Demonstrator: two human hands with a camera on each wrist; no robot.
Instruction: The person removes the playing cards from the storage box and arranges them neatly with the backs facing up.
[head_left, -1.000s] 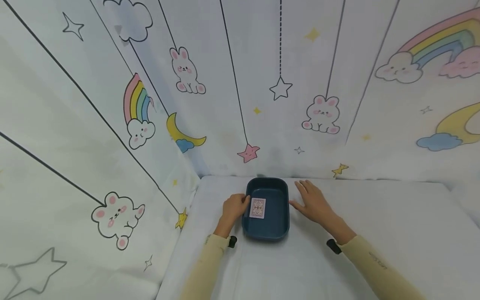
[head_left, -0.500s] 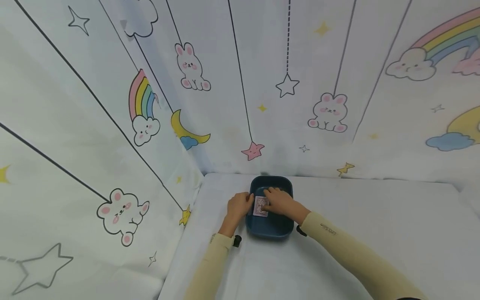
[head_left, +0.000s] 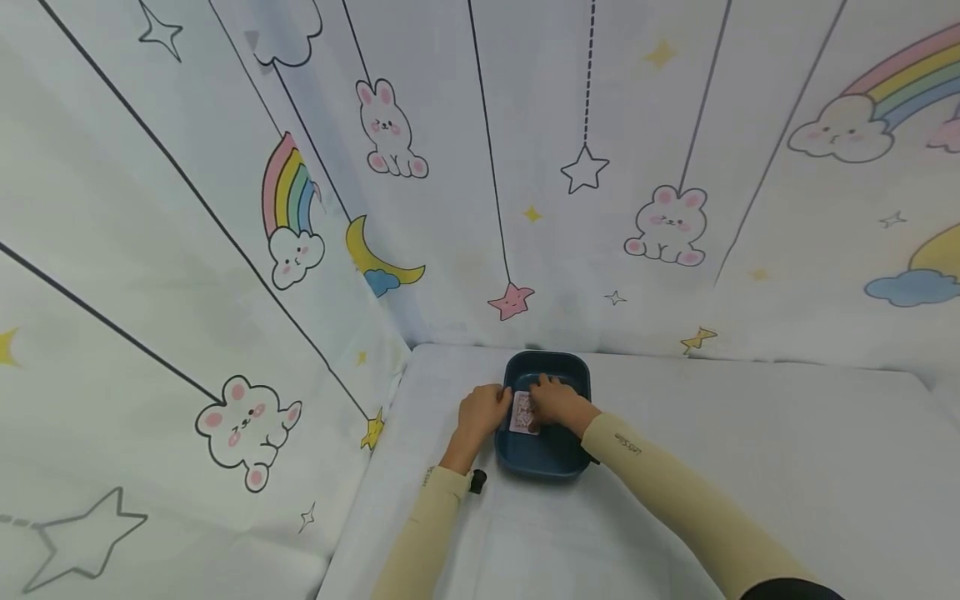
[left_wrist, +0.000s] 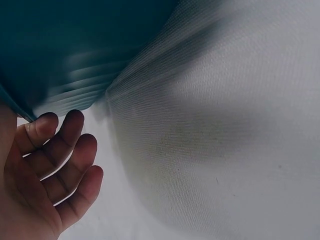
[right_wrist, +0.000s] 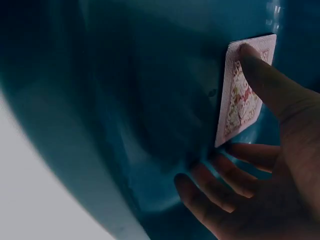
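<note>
A dark blue rectangular tray point(head_left: 542, 458) sits at the back of the white table. Inside, towards its left wall, lies a playing card point(right_wrist: 239, 111) with an ornate patterned back and a pale border; it may be one card or a thin stack. My left hand point(head_left: 480, 414) holds the tray's left rim, its fingers bent under the edge in the left wrist view. My right hand point(head_left: 561, 404) reaches into the tray. Its thumb point(right_wrist: 265, 75) rests on the card's face near one end, while the index fingertip is right at the opposite edge. The other fingers spread low over the tray floor.
White cloth covers the table point(head_left: 750, 467). Directly behind the tray rises a white backdrop point(head_left: 450, 250) printed with bunnies, stars and rainbows, and another printed sheet point(head_left: 150, 333) stands along the left side.
My right hand has moved left from beside the tray into it, its thumb coming onto the card. My left hand stays at the rim. The head view has shifted slightly.
</note>
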